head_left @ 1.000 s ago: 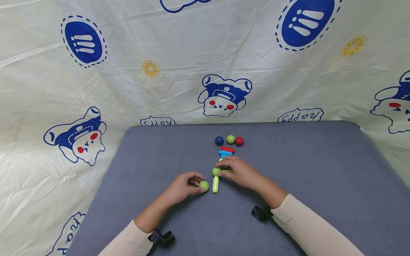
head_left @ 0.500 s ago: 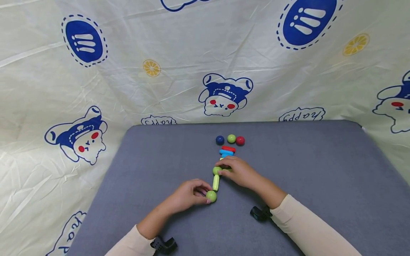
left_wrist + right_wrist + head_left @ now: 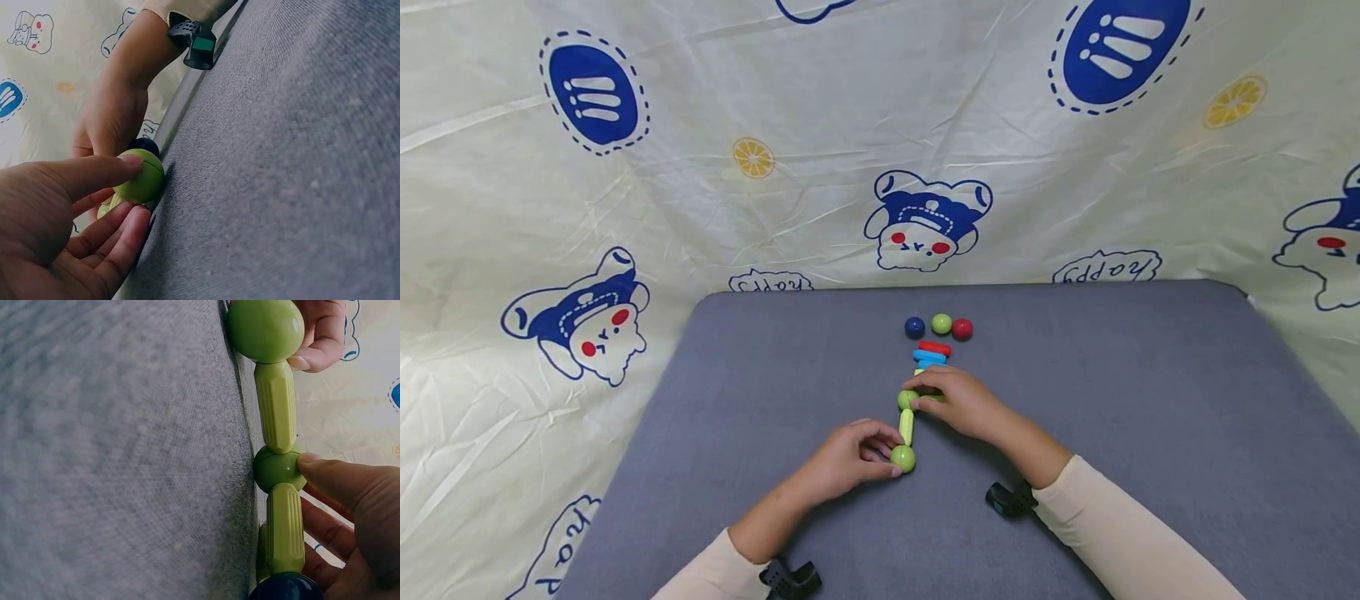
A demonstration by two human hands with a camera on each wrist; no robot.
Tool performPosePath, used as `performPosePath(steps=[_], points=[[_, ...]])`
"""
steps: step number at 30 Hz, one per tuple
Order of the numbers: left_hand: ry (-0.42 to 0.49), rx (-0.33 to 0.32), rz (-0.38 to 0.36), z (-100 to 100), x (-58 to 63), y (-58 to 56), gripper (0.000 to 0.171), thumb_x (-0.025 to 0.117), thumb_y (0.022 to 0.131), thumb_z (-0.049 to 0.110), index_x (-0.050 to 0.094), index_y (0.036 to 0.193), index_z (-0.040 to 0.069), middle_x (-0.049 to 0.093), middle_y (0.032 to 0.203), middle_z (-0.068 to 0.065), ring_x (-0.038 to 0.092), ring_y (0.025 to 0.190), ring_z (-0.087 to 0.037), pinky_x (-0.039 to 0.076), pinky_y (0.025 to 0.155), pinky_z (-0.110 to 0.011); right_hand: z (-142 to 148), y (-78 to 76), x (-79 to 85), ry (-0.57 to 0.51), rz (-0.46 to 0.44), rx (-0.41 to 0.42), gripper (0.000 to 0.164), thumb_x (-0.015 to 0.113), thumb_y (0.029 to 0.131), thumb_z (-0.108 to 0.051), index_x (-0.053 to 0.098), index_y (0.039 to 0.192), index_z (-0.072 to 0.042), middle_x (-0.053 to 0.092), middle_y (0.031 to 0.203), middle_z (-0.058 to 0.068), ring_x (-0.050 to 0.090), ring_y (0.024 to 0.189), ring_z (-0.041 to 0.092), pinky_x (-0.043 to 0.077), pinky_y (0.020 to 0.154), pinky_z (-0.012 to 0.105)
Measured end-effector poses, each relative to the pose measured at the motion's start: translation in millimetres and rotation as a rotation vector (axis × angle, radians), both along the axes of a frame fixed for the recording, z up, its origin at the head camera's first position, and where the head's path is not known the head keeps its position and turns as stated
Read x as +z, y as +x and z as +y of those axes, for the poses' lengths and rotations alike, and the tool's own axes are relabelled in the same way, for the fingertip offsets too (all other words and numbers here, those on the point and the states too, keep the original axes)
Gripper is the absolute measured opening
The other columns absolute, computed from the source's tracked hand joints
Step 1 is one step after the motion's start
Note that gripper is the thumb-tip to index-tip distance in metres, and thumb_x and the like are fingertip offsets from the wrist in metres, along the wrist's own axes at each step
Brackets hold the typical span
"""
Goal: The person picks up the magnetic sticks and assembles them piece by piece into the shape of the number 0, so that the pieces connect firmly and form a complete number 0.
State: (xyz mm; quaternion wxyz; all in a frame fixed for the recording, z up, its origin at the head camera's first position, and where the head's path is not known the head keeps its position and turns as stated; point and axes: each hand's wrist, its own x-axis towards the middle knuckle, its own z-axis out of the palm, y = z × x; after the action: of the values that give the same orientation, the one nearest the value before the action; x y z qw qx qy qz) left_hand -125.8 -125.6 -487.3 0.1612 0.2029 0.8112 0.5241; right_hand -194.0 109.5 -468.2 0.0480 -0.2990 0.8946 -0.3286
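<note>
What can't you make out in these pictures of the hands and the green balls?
Head view: the right hand covers most of the rod beneath it.
Right wrist view: the bottom edge cuts off the dark blue ball.
Right wrist view: the top edge crops the outer green ball and most of the left hand.
Left wrist view: that green ball and the left fingers largely hide the connecting rod.

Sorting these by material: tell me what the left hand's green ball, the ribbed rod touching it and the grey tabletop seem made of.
Green ball: probably hard plastic, glossy; highlights and, in the left wrist view, a seam line show.
Ribbed rod: likely moulded plastic, softer sheen, lengthwise grooves.
Grey tabletop: apparently woven fabric, matte, weave visible.
</note>
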Motion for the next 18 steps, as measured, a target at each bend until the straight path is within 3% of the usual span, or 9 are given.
performPosePath(steps=[8,18], points=[[-0.033,-0.02,0.063,3.7,1.8,0.6,0.03,0.084,0.083,0.014,0.073,0.111,0.013,0.067,0.104,-0.004,0.065,0.092,-0.015,0.054,0.077,-0.02,0.8,0.4,1.9,0.004,-0.019,0.002,0.025,0.068,0.098,-0.022,0.073,0.122,-0.018,0.07,0.12,0.001,0.064,0.107,0.018,0.052,0.095,0.043],[-0.028,-0.024,0.089,6.3,1.6,1.5,0.03,0.084,0.083,0.016,0.074,0.111,0.013,0.067,0.103,-0.007,0.065,0.092,-0.02,0.052,0.074,-0.019,1.5,0.9,3.0,0.015,-0.02,0.004,0.026,0.068,0.098,-0.023,0.073,0.123,-0.018,0.071,0.12,0.0,0.064,0.104,0.016,0.052,0.092,0.04]])
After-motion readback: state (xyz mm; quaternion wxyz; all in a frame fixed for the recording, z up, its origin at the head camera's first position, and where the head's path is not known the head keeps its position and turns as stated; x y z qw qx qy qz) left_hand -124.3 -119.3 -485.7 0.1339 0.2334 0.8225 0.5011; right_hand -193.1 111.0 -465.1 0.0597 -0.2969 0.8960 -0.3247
